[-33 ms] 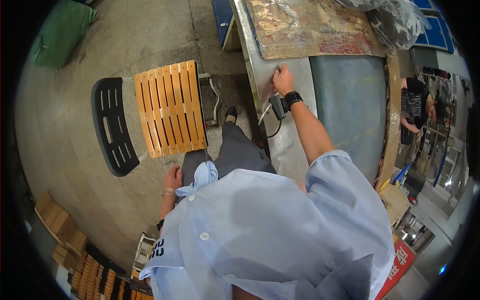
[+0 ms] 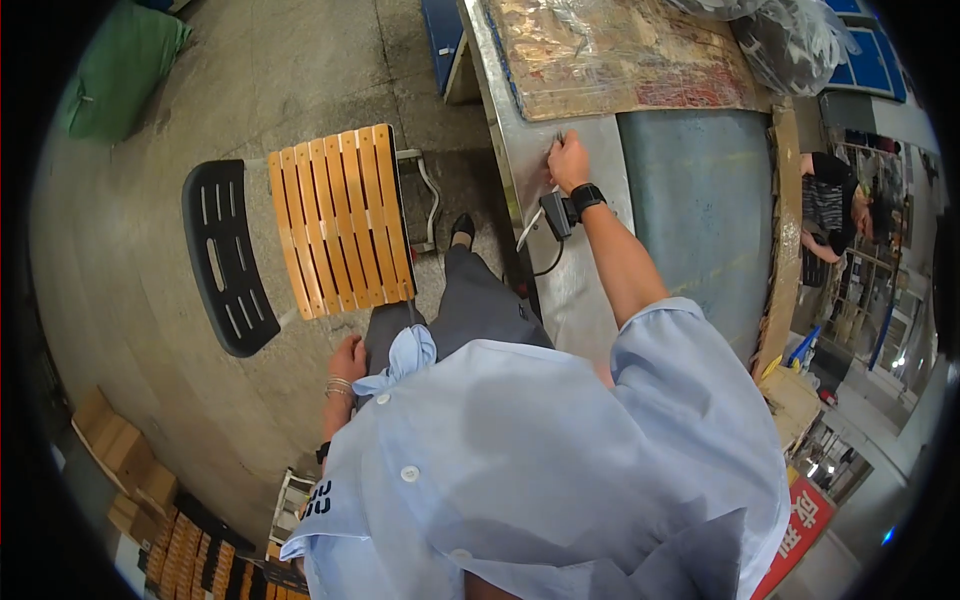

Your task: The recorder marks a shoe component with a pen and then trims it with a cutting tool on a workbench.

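My right hand (image 2: 568, 162) rests on the bare metal border (image 2: 588, 290) of a long table, its fingers curled and pressed together. What they hold, if anything, is too small to make out. Just below, a black box-like device (image 2: 556, 214) with a cable sits at the table's edge, close to the dark band on my right wrist. Down beside my thigh hangs my left hand (image 2: 348, 356), with bracelets at the wrist. Its fingers are foreshortened and partly hidden, and nothing shows in them. The nearest thing to it is a wood-slatted chair (image 2: 343, 222) with a black backrest.
A grey-green surface (image 2: 700, 220) fills the table's middle, with a worn, film-wrapped board (image 2: 630, 55) and clear plastic bags (image 2: 795, 45) beyond. Another person (image 2: 835, 205) is across the table. A green sack (image 2: 128, 65) and cardboard boxes (image 2: 118, 440) stand left.
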Tool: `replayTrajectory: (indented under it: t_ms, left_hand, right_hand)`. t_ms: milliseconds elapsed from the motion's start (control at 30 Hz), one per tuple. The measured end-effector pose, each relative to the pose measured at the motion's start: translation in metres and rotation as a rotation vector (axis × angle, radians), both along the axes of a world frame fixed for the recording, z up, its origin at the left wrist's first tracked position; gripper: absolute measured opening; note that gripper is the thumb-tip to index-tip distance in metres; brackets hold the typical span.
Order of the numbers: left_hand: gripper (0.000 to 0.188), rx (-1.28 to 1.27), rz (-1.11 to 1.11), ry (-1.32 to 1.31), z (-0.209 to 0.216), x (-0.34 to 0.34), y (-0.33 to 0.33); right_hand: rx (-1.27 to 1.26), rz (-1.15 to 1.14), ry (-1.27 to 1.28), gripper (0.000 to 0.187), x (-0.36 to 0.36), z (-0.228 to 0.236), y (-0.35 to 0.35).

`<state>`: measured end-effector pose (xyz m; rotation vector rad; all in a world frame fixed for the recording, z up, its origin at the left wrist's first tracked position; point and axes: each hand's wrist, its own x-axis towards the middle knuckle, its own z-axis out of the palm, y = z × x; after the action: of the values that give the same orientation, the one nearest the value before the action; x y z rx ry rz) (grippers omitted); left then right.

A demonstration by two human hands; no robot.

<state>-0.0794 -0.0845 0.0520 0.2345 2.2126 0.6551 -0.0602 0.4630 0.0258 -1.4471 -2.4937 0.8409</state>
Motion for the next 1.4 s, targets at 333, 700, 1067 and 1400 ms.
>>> replayTrajectory:
  t_ms: [333,700,1067,1400]
  left_hand:
    - [0.028,-0.01,-0.01,-0.052,0.001,-0.007,0.008]
    - [0.029,-0.031,-0.035,-0.056,-0.004,-0.008,0.002]
    - [0.03,-0.066,-0.104,-0.033,0.009,-0.015,0.011]
    - [0.029,-0.023,0.014,-0.022,0.002,0.009,-0.011]
  right_hand:
    - [-0.107,0.227,-0.081,0.026,0.005,0.024,-0.01]
    - [-0.334,0.131,-0.033,0.02,0.001,0.034,-0.006]
    - [-0.342,-0.048,-0.062,0.024,-0.021,0.038,-0.016]
    - [-0.11,0.231,-0.055,0.024,0.001,0.015,-0.007]
